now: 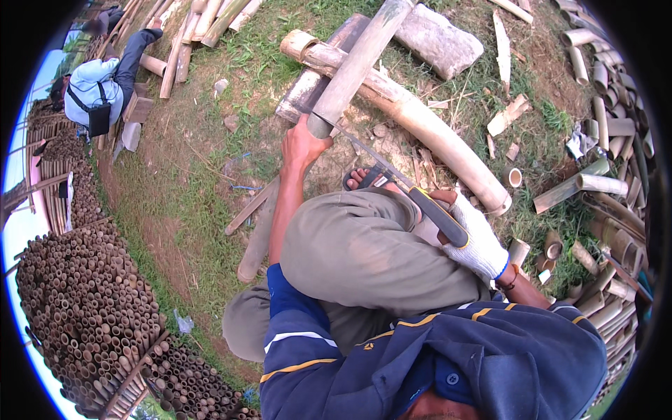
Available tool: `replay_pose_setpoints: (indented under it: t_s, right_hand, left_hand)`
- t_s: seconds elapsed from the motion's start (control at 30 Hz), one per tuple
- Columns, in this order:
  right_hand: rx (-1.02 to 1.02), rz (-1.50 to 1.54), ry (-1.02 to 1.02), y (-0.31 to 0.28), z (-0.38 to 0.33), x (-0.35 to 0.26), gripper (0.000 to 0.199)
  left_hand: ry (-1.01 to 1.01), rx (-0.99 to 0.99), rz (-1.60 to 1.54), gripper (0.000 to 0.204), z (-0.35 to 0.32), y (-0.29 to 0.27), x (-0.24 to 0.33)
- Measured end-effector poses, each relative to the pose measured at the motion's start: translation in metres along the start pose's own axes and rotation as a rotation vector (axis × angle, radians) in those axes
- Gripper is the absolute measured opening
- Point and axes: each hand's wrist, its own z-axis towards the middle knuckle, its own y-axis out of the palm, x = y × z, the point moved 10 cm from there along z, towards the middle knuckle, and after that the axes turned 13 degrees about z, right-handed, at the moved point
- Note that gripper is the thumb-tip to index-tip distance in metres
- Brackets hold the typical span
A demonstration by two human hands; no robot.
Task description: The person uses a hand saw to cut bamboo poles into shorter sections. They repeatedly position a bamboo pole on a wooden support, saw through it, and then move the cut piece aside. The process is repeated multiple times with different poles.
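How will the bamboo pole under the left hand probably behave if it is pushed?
The bamboo pole may roll without the left hand, since its sides look round. It is probably stiff, being thick and straight. It could be fairly light: one short bamboo piece shows a hollow end.

Site: open-air bamboo-cutting yard, work done at ground level.
Ground: grass (199,220) and bare dirt around the fingers of the left hand (301,145).
Active job: handsaw (441,218) in the fingers of the gloved right hand (476,234); blade at a bamboo pole (367,56), just beside the left fingers.
Supports: pole lies across a thick cross-pole (434,133), ahead of the left fingers.
Stock: big stack of cut tubes (84,301), ends out, well left of both hands' fingers.
Cut lengths: heap (616,129) well right of the right fingers.
Debris: split pieces (507,115) ahead of the right fingers.
Crew: seated person in light blue (94,87) by more poles (178,59), far ahead-left of the left fingers.
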Motion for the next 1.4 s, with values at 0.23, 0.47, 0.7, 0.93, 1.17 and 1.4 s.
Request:
replay_pose_setpoints:
  t_s: [0.23,0.47,0.7,0.93,1.17,1.4]
  right_hand:
    - [0.000,0.045,-0.341,0.061,0.150,-0.019,0.067]
    - [-0.056,-0.009,0.097,0.001,-0.005,0.018,0.069]
    - [0.012,-0.090,-0.348,0.036,0.091,0.000,0.066]
    - [0.046,-0.149,-0.441,0.033,0.067,-0.001,0.072]
    - [0.038,-0.102,-0.247,0.011,0.016,0.020,0.068]
    - [-0.040,0.029,-0.367,0.059,0.130,-0.012,0.070]
  left_hand:
    - [0.041,0.013,0.029,0.099,-0.001,-0.006,0.015]
    - [0.010,0.013,-0.052,0.094,-0.009,0.000,0.003]
    - [0.034,-0.004,-0.027,0.100,0.006,0.002,0.005]
    - [0.050,0.016,-0.122,0.099,0.002,0.002,0.000]
    - [0.041,0.055,-0.132,0.093,-0.003,0.004,-0.004]
    - [0.064,0.044,-0.119,0.089,0.000,0.004,0.002]
